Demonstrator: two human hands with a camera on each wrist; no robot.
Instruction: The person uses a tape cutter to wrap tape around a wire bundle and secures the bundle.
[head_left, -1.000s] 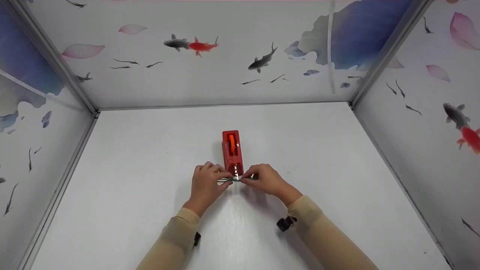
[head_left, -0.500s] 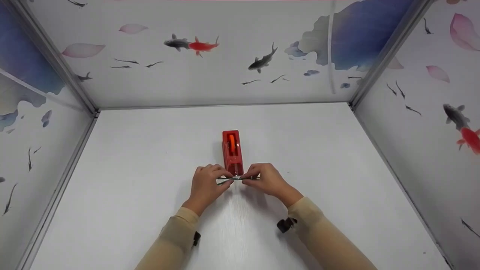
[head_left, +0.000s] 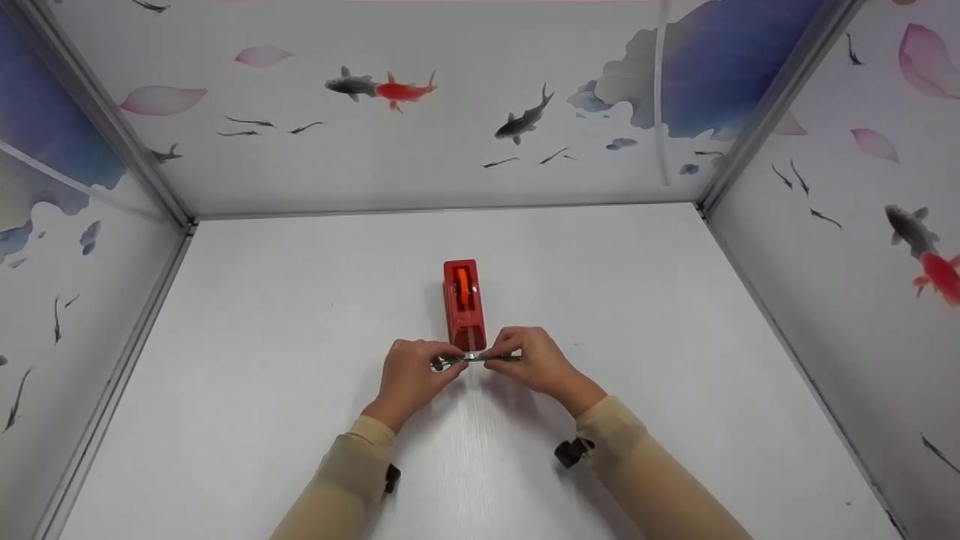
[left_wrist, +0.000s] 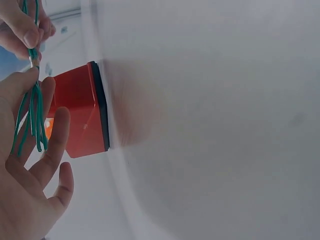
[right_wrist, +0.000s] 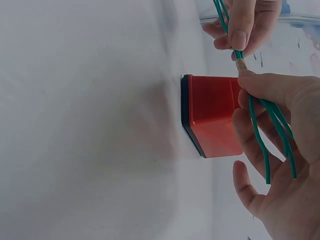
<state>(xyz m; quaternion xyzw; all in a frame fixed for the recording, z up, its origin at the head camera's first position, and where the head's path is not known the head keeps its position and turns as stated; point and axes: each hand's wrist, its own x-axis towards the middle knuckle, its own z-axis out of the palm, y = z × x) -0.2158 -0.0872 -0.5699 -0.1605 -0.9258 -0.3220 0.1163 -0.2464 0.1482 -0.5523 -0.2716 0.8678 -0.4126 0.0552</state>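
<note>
A bundle of thin green wires (left_wrist: 34, 117) runs sideways between the two hands, just in front of a red tape dispenser (head_left: 465, 304). My left hand (head_left: 414, 371) pinches the bundle between thumb and fingertips. On the other side, my right hand (head_left: 536, 360) pinches it the same way, its other fingers loosely bent in the right wrist view. Between the thumbs, a short band of clear tape (right_wrist: 241, 63) shows around the wires. Loose wire ends fan out past each hand's fingertips toward the palm. An orange tape roll (head_left: 463, 286) sits in the dispenser.
The white tabletop (head_left: 285, 315) spreads around the hands. Printed panels with fish and petals, such as the back wall (head_left: 450, 165), enclose it on three sides. Dark wrist cameras, one of them the right camera (head_left: 574, 451), hang beneath the sleeves.
The shiny tape between the fingertips looks smaller and flatter than a second ago. My left hand's raised fingers have come down, and more wire shows past the right fingertips.
</note>
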